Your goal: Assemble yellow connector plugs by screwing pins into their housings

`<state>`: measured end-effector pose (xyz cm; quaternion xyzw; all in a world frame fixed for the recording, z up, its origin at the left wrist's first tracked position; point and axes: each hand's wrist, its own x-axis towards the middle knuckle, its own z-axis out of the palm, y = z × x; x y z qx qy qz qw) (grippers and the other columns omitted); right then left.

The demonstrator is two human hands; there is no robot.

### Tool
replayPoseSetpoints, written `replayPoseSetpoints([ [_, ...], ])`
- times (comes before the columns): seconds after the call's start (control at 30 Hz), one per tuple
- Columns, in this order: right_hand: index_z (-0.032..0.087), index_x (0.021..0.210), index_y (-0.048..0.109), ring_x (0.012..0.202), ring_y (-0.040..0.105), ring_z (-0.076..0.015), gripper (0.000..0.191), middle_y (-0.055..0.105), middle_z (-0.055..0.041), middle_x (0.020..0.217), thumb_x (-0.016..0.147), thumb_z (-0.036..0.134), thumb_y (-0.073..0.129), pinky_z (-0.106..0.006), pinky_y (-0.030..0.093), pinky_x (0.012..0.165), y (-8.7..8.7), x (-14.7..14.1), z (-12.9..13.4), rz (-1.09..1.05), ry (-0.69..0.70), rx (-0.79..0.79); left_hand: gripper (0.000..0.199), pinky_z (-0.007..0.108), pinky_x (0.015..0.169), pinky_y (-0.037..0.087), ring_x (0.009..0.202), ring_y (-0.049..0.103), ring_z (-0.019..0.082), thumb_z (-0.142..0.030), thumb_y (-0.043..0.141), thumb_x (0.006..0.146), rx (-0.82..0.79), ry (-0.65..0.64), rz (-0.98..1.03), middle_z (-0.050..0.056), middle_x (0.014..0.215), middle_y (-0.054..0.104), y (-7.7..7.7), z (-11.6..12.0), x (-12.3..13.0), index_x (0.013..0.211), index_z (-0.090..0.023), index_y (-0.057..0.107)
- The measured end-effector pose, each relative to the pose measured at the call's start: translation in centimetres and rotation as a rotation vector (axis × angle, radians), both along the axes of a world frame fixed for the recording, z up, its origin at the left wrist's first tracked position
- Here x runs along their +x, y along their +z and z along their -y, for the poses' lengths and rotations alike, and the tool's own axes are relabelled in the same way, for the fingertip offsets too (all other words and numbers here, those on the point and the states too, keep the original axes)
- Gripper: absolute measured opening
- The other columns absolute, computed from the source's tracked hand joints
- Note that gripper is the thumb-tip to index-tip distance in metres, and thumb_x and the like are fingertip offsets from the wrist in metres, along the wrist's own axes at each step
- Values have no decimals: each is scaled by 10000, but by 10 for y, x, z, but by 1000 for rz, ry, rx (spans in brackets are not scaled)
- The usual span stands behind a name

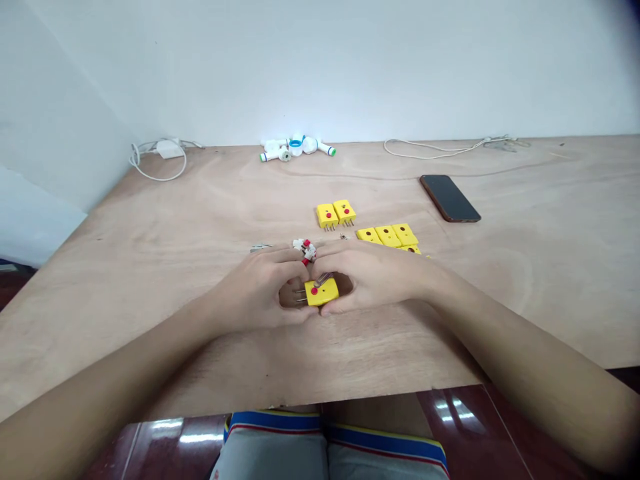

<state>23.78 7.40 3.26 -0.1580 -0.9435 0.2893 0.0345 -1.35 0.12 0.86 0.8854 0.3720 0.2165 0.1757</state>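
Between my two hands, near the table's front edge, is a yellow plug (327, 293) with a red dot and metal pins pointing left. My left hand (265, 287) curls round its pin side, thumb and fingers closed in on the plug. From the right, my right hand (363, 277) grips the plug's body, its thumb at the lower edge. A small clear or metallic piece (323, 279) lies across the plug's top, under the fingertips. Just beyond the fingertips sits a small pile of red and white parts (306, 249).
Two yellow plugs (335, 214) with pins stand behind my hands. Several yellow pieces (387, 236) lie beyond my right hand. A phone (451, 198) rests at the right. White tubes (297, 148), a charger cable (170, 149) and a thin cord (435, 155) lie along the wall.
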Motion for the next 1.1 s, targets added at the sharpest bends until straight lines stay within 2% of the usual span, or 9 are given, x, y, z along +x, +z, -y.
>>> replayPoseSetpoints([
  [0.07,204,1085,768,1110,722,-285,265,795,-99,1186,965,424,857,-417,521,952,2,0,3,0,1,29,239,394,848,564,971,721,252,-439,814,949,-19,2,-6,59,1001,764,0,0,0,1001,-223,727],
  [0.23,198,1092,776,1140,725,-311,229,792,-126,1229,987,399,807,-451,535,974,5,0,8,-10,-7,64,201,408,893,576,996,726,259,-375,804,922,-24,5,-2,60,1041,770,-1,0,0,1041,-229,733],
  [0.6,181,1026,782,1028,736,-294,196,809,-110,1102,966,367,797,-421,519,890,7,-3,11,14,-20,81,223,404,887,579,976,716,261,-334,820,873,-56,25,-7,63,1000,763,-3,1,1,1064,-231,772],
  [0.83,175,989,776,932,716,-251,191,789,-85,1014,962,363,795,-379,499,825,6,-3,12,1,-25,96,179,377,849,551,939,689,237,-338,817,884,-69,33,3,52,965,740,-5,1,1,985,-216,735],
  [0.97,178,1044,791,1020,740,-271,196,806,-97,1104,956,353,808,-390,515,880,7,-3,12,5,-27,84,204,368,806,523,902,669,228,-353,817,868,-72,48,9,44,927,719,-4,1,1,904,-206,681],
  [1.03,181,1055,795,1072,744,-278,189,810,-102,1162,955,341,807,-395,521,914,7,-4,11,2,-27,69,194,368,805,520,917,673,232,-352,811,867,-86,55,-4,47,946,724,-4,1,1,916,-207,693],
  [1.1,179,1019,787,1043,742,-269,171,809,-97,1137,948,334,800,-390,519,894,8,-4,11,8,-32,58,173,368,812,522,932,677,235,-336,802,866,-92,55,-4,45,949,727,-3,1,2,944,-211,711],
])
